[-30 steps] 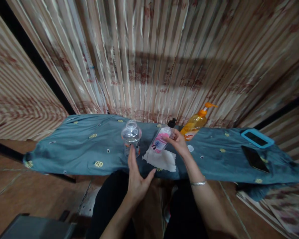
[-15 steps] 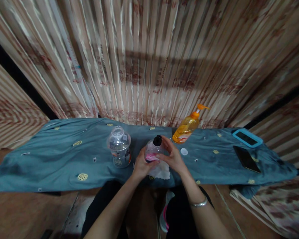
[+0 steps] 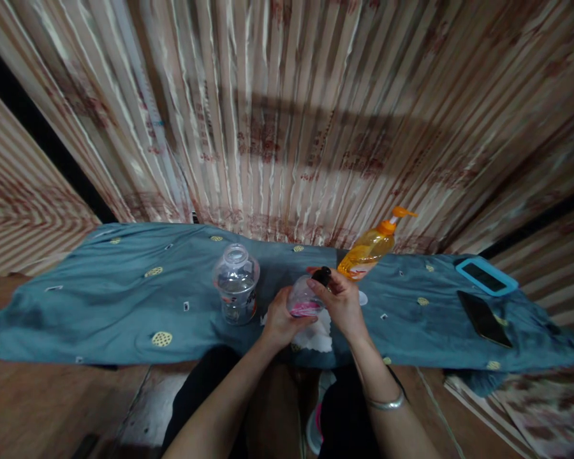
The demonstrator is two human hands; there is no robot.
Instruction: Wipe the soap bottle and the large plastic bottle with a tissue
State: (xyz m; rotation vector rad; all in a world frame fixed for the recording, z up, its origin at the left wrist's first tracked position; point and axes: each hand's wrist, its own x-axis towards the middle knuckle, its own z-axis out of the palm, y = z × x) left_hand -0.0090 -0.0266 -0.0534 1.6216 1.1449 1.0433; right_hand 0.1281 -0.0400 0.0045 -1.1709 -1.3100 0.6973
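Teal cloth (image 3: 100, 299) over the long tabletop, yellow and small white prints on it. Orange pump bottle (image 3: 366, 250) near the back edge, amber liquid inside, nozzle pointing right. White disc (image 3: 363, 298) just in front of it — partly hidden. Far right: blue-framed device (image 3: 486, 276) with a dark screen, black phone (image 3: 484, 319) lying nearer the front edge, the two close but apart. Pleated beige curtain (image 3: 277, 127) with reddish prints behind, dark pole (image 3: 48, 134) at left — brown tiled floor (image 3: 52, 408) below.
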